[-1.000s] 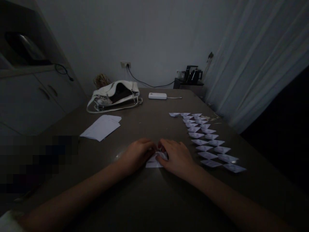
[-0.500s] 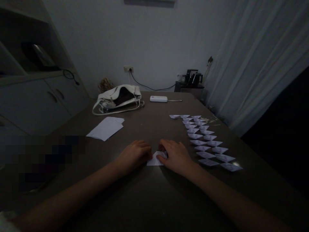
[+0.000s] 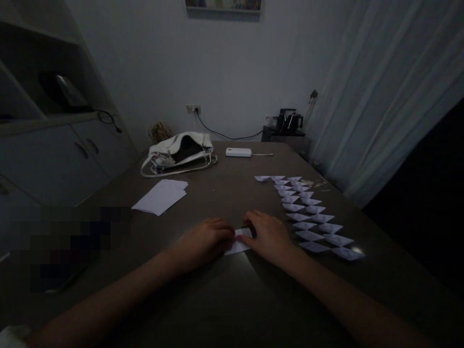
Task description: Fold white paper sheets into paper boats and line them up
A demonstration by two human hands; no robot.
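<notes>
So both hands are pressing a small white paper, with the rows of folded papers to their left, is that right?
Not quite: the head view shows the rows of folded papers right of the left hand and right hand, which do press the small white paper.

hands pressing paper (image 3: 238,243), boats (image 3: 311,217) beside

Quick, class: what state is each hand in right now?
Left hand: closed on the folded paper, pressing it to the table.
Right hand: closed on the same folded paper.

Bare forearms (image 3: 108,299), white left sleeve (image 3: 12,334)
</notes>
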